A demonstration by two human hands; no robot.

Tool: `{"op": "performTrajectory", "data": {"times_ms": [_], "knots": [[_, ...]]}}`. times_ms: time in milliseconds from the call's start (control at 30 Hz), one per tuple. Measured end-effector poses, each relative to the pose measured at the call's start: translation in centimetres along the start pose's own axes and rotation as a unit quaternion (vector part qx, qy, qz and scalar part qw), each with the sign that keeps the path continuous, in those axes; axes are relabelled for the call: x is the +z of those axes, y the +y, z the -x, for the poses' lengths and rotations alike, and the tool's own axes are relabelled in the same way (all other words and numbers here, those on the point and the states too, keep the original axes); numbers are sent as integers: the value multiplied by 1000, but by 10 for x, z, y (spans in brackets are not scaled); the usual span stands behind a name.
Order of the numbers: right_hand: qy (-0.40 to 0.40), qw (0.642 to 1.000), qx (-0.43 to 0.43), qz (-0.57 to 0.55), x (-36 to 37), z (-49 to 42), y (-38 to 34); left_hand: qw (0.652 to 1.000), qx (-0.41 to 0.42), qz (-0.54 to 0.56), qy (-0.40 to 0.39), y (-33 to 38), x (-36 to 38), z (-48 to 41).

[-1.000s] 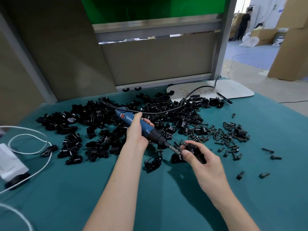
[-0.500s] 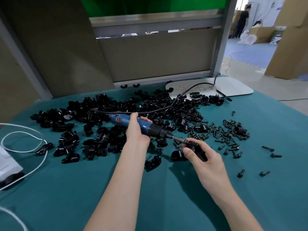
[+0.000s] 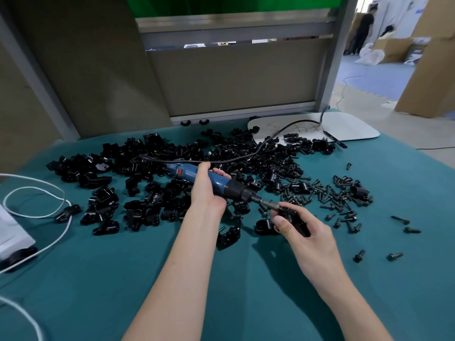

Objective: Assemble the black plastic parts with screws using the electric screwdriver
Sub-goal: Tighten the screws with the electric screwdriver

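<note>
Far left on the table: a white cable looped beside a white box. Next, across the far half of the teal cover, a wide heap of black plastic parts.

In front of the heap, near the middle: left grip wrapped round the blue body of the electric screwdriver, fingers curled over its top. Tool tilted, nose pointing down and to the right. Black cord running from its rear end over the heap toward a white board at the table's far edge.

Just right of the left grip: bit meeting a black part. Right grip pinching that part, thumb on the near side, fingers curled round the far side. Part at the fingertip end of that grip, on its left, facing the tool's nose.

Further right: a pile of screws touching the heap's right edge. Nearer the right edge, a few loose screws, well apart.
</note>
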State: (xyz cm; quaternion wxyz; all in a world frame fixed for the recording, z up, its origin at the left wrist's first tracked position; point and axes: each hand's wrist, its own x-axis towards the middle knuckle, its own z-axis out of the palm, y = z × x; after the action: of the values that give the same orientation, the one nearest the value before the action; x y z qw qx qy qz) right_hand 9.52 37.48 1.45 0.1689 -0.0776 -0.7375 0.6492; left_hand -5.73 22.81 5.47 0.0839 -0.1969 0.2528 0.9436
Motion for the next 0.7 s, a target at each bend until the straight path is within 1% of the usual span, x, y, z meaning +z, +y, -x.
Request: {"op": "performTrajectory", "data": {"times_ms": [700], "knots": [[-2,1000,1,4,-2,-2,4,1000,6,-11,-16,-4,1,1]]}}
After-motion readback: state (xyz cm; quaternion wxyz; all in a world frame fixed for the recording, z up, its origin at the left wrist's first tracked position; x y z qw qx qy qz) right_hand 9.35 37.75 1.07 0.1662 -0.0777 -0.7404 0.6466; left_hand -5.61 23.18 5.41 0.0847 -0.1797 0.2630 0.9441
